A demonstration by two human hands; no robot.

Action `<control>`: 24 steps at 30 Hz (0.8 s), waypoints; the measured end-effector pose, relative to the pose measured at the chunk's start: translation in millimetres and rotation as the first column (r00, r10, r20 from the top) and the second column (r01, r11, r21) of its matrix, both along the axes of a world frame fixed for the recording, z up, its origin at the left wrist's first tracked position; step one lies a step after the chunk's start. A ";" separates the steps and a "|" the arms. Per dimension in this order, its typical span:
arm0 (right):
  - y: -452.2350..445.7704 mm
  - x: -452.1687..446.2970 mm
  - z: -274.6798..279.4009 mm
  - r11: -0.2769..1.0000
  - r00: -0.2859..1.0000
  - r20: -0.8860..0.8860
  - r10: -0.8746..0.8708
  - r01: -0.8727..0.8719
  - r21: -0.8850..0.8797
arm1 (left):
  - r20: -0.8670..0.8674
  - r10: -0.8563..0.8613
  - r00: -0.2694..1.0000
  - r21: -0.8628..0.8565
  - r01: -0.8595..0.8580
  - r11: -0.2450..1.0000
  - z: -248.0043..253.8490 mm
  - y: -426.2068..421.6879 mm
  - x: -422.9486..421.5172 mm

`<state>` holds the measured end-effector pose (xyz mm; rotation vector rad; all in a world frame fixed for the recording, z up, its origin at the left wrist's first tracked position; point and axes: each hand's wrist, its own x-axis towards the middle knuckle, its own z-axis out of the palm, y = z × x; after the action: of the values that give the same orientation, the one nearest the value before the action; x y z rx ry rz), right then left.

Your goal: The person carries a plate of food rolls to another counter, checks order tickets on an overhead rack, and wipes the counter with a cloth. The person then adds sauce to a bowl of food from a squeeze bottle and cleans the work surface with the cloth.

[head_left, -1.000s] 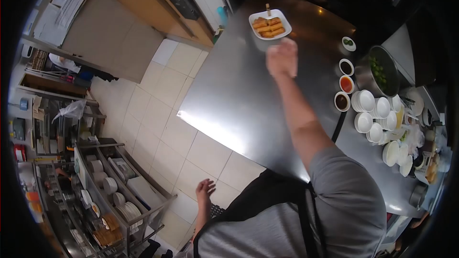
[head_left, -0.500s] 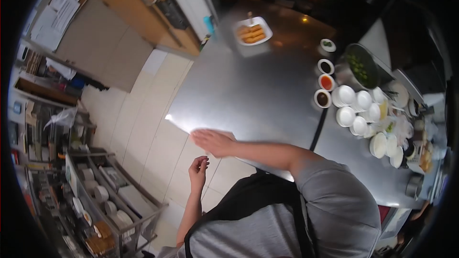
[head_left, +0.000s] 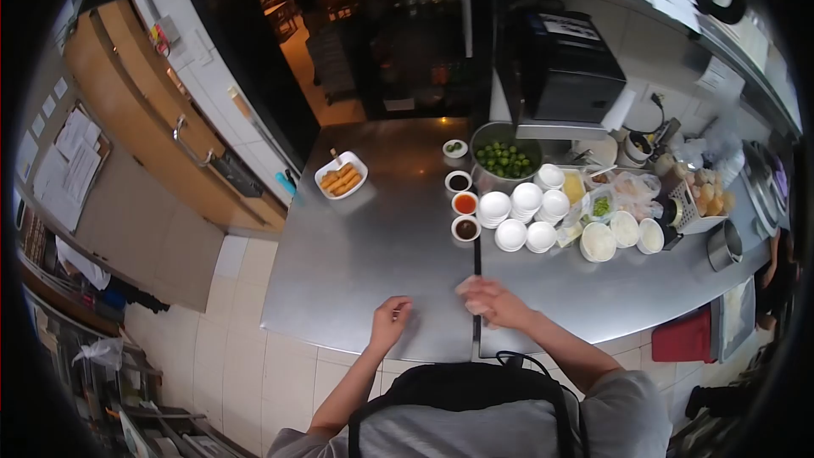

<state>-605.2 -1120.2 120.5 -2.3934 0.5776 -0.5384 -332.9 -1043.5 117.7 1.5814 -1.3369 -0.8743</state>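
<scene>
A crumpled, pale piece of cloth or paper [head_left: 469, 285] is gripped in my right hand [head_left: 500, 304], just over the seam between two steel table sections. My left hand [head_left: 390, 322] hovers near the front edge of the steel table [head_left: 373, 246], its fingers loosely curled and no object showing in them. Beyond my right hand stand small bowls: one of brown sauce [head_left: 465, 229], one of red sauce [head_left: 464, 203] and one of dark sauce [head_left: 459, 181]. A square white plate of fried rolls [head_left: 342, 176] sits at the far left of the table.
White bowls [head_left: 510, 235] stand in stacks right of the sauces. Behind them are a metal pot of green limes [head_left: 506, 157] and a black printer-like machine [head_left: 568, 72]. Farther right are a white basket [head_left: 699, 212] and a metal pot [head_left: 724, 246]. A wooden door [head_left: 182, 119] is at left.
My right hand has moved from the table's left front corner rightward to the seam, and the pale cloth or paper now shows in it. My left hand has come over the table's front. The view has turned.
</scene>
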 end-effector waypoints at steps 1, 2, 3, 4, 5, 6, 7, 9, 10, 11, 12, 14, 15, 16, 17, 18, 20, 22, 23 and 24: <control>-1.0 -12.4 6.8 0.934 0.964 -0.104 -0.243 0.204 -0.293 | 0.006 -0.052 0.999 -0.015 0.052 0.999 -0.9 -7.7 -10.5; 0.7 -23.8 10.8 0.748 0.858 -0.134 -0.496 0.343 -0.569 | 0.020 -0.098 0.995 -0.044 0.099 0.994 -2.1 -13.9 -23.6; 2.4 -28.8 -0.4 0.733 0.842 -0.131 -0.524 0.368 -0.572 | 0.022 -0.131 0.991 -0.048 0.132 0.990 -0.5 -17.9 -38.0; 4.4 -27.6 -21.7 0.764 0.827 -0.121 -0.549 0.437 -0.475 | 0.016 -0.158 0.987 -0.037 0.158 0.987 1.8 -21.9 -56.2; 12.8 -26.7 -35.4 0.776 0.806 -0.108 -0.582 0.510 -0.371 | 0.012 -0.195 0.981 -0.025 0.195 0.980 3.6 -26.3 -75.5; 30.2 -20.8 -31.0 0.813 0.802 -0.137 -0.582 0.576 -0.081 | 0.015 -0.251 0.968 -0.027 0.252 0.967 4.9 -29.6 -93.9; 40.3 -27.8 -45.4 0.903 0.885 -0.209 -0.417 0.377 -0.204 | -0.006 -0.281 0.960 -0.027 0.280 0.959 5.1 -31.7 -111.7; 65.1 -44.8 -64.2 0.918 0.947 -0.225 -0.231 0.135 -0.372 | -0.017 -0.353 0.935 -0.031 0.352 0.935 2.7 -35.4 -146.5; 71.9 -57.3 -64.8 0.885 0.968 -0.150 -0.203 0.116 -0.452 | -0.026 -0.378 0.925 -0.035 0.377 0.926 0.1 -38.2 -164.8; 72.5 -74.0 -66.3 0.878 0.963 -0.145 -0.228 0.139 -0.458 | -0.037 -0.391 0.920 -0.033 0.390 0.920 -3.4 -38.0 -182.6; 72.7 -90.7 -65.2 0.865 0.960 -0.106 -0.259 0.182 -0.468 | -0.015 -0.409 0.912 -0.029 0.408 0.912 -7.2 -40.6 -200.4; 69.8 -133.2 -62.5 0.847 0.958 -0.064 -0.280 0.216 -0.485 | -0.011 -0.431 0.902 -0.016 0.431 0.902 -13.7 -46.2 -237.3; 67.9 -164.3 -53.5 0.812 0.907 -0.084 -0.412 0.323 -0.487 | -0.014 -0.442 0.897 0.005 0.442 0.897 -15.6 -46.4 -256.1; 63.5 -196.3 -42.0 0.760 0.840 -0.103 -0.533 0.422 -0.494 | -0.012 -0.433 0.901 -0.003 0.433 0.902 -18.0 -48.0 -274.9; 54.9 -229.2 -29.1 0.745 0.804 -0.066 -0.591 0.513 -0.426 | 0.016 -0.420 0.907 0.007 0.420 0.908 -20.6 -52.2 -296.7; 50.4 -262.2 -20.5 0.727 0.764 -0.041 -0.643 0.593 -0.345 | 0.039 -0.403 0.915 0.028 0.402 0.915 -23.9 -49.2 -317.5; 45.6 -338.2 -22.3 0.590 0.653 0.020 -0.757 0.696 -0.410 | 0.008 -0.386 0.922 0.023 0.386 0.922 -11.6 -41.6 -364.5; 39.9 -409.2 -14.4 0.469 0.549 0.089 -0.831 0.778 -0.419 | -0.009 -0.365 0.931 0.025 0.365 0.931 -8.9 -39.2 -400.0; 36.3 -443.5 -20.9 0.390 0.466 0.059 -0.883 0.797 -0.461 | 0.076 -0.407 0.910 0.000 0.408 0.913 -15.3 -42.2 -413.1; 33.1 -476.4 -26.7 0.309 0.376 0.034 -0.926 0.805 -0.506 | 0.160 -0.445 0.881 -0.019 0.453 0.891 -16.7 -42.9 -423.3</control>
<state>-1081.5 -1087.2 93.8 -2.3503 2.2143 -0.8650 -756.2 -1086.5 101.1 1.3321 -1.8691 -0.9937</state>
